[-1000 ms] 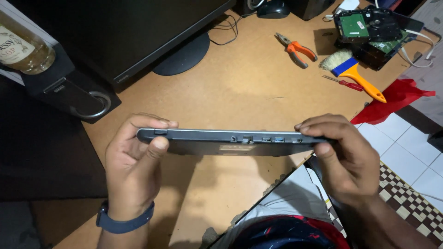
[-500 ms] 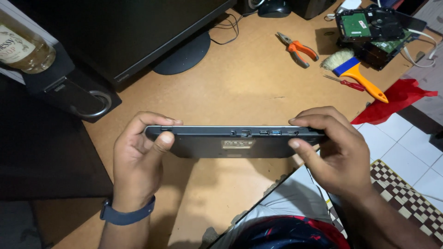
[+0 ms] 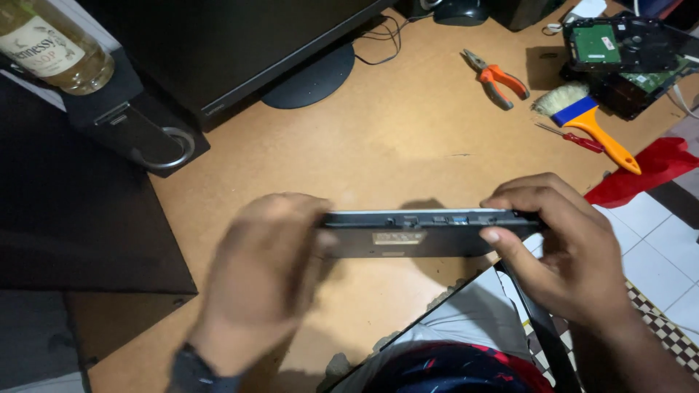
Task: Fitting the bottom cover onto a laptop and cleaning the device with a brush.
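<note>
I hold a flat dark device (image 3: 408,233), a slim laptop-like slab, edge-on above the brown desk (image 3: 378,145). Its long side faces me, showing several ports and a pale label. My left hand (image 3: 262,269) is blurred with motion and covers the slab's left end. My right hand (image 3: 561,247) grips the right end, thumb on the near face and fingers over the top edge. A dark band sits on my left wrist.
A monitor stand (image 3: 306,76) and cables lie at the back. Orange-handled pliers (image 3: 499,76), a brush with a blue and orange handle (image 3: 593,124), a small red screwdriver (image 3: 575,138), a red cloth (image 3: 648,171) and bare hard drives (image 3: 619,47) sit at the right. A bottle (image 3: 54,47) stands on a black speaker at left.
The device has tilted so more of its underside label shows. My left hand has slid right along the slab and is now blurred. The right hand keeps its grip.
</note>
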